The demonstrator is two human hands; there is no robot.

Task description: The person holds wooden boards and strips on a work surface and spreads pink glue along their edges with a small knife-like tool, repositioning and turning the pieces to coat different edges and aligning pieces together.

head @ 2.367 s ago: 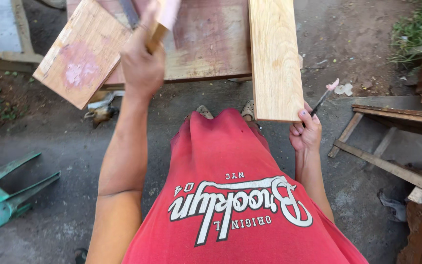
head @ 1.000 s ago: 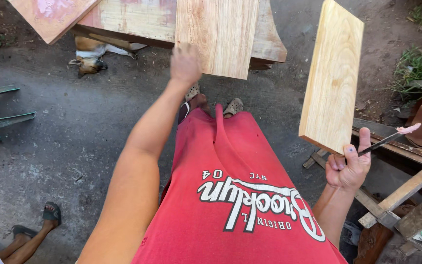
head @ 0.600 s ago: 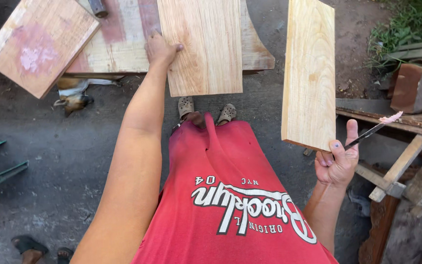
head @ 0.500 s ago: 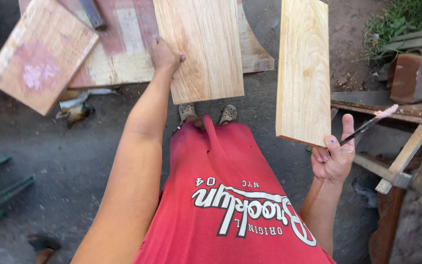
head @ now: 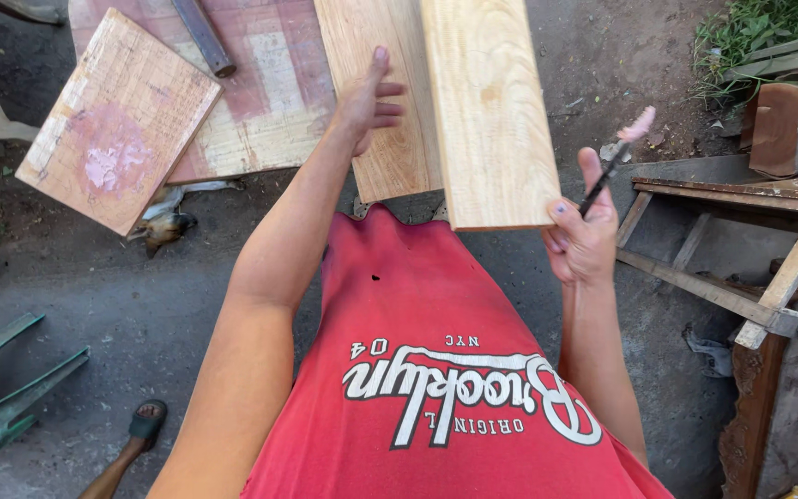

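1. Right hand point(head: 582, 242): clamped on the lower corner of the pale plank point(head: 489, 111), with a thin brush point(head: 613, 159) pinched in the same fingers.
2. Left hand point(head: 368, 100): fingers apart, flat on a second plank point(head: 376, 88) lying on the stained worktop point(head: 270, 88).
3. Held plank: tilted above the worktop, overlapping the second plank.
4. Risk, as I judge it: my corner grip is shared with the brush, so the plank could twist free and drop toward my feet.
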